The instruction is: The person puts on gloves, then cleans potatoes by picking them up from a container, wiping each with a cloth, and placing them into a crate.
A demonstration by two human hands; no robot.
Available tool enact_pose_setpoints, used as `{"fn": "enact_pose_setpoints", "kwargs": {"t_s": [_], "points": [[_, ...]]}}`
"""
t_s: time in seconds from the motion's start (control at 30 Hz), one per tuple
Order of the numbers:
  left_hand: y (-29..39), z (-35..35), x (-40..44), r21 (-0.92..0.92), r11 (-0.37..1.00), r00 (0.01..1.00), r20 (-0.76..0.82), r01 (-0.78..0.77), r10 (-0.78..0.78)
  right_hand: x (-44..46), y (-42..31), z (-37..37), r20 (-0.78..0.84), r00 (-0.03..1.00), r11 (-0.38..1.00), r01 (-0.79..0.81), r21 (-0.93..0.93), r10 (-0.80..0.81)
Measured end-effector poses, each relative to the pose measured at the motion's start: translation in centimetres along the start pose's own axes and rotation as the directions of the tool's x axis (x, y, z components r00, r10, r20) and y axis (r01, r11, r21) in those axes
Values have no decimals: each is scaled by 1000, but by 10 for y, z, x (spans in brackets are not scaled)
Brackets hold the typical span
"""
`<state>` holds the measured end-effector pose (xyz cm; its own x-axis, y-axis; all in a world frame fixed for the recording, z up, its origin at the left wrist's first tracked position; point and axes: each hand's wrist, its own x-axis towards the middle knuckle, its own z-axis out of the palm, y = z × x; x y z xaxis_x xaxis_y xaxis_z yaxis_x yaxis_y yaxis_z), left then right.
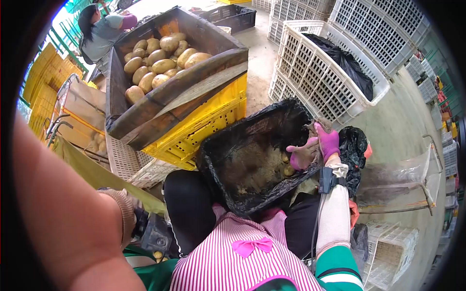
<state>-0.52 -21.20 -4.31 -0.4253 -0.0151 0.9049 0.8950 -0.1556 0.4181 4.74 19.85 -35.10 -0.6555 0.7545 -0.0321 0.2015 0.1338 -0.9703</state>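
My right hand (331,141), in a pink glove, is closed on what looks like a second pink glove (305,154), dirty and limp. Both are above the right end of a black-lined crate (247,167) in front of my knees. Soil and a few small potatoes (288,170) lie inside that crate. My left hand (73,208), bare and blurred, looms very near the lens at the left, beyond a knitted cuff (119,208). Its fingers are not visible, so whether it holds anything is hidden.
Potatoes (158,60) fill a dark-lined crate (194,86) stacked on a yellow one (208,131). White crates (315,72) stand at the upper right, one with black plastic (344,63) inside. Another person (102,36) is at the upper left. A wire-framed sheet (393,179) is at the right.
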Motion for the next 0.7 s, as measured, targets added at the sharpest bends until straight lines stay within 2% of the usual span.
{"fn": "enact_pose_setpoints", "kwargs": {"t_s": [0.07, 0.17, 0.23, 0.27, 0.33, 0.4, 0.43, 0.5, 0.53, 0.6, 0.7], "points": [[-2, -2, -2, -33, 999, 1000, -10, 3, -4, 4, 7, 0, -14, 993, 992, 121, -21, -121], [-7, -7, -3, -57, 998, 1000, -3, 9, -9, -5, -2, 3, -30, 999, 991, 33, -128, -37], [-8, -9, -4, -73, 997, 1000, -2, -5, 5, 1, 0, 2, 4, 999, 998, 43, 44, -44], [-9, -12, -4, -82, 997, 1000, -2, -9, 9, -1, 1, -2, -7, 999, 998, 36, 42, -36], [-12, -13, -4, -85, 996, 1000, -4, -11, 11, 3, 3, -3, -21, 999, 996, 29, -81, -31], [-16, -12, -5, -84, 996, 1000, -3, -11, 11, 5, -2, -3, -15, 999, 995, 44, -93, -46], [-19, -13, -5, -85, 996, 1000, -4, -5, 5, 1, -2, -5, 20, 1000, 997, 5, -71, -3], [-24, -16, -5, -88, 996, 1000, -11, -17, 16, 1, 0, -2, 53, 998, 999, 44, 28, -46], [-25, -18, -6, -90, 996, 1000, -22, -23, 21, 1, -1, -2, 51, 991, 991, 124, 53, -127], [-26, -20, -6, -88, 996, 1000, -22, -19, 17, 7, 0, 7, 53, 992, 979, 105, 177, -116], [-30, -18, -7, -89, 996, 1000, -17, -1, -1, -4, -15, 2, 34, 983, 984, 179, -21, -179]]}}
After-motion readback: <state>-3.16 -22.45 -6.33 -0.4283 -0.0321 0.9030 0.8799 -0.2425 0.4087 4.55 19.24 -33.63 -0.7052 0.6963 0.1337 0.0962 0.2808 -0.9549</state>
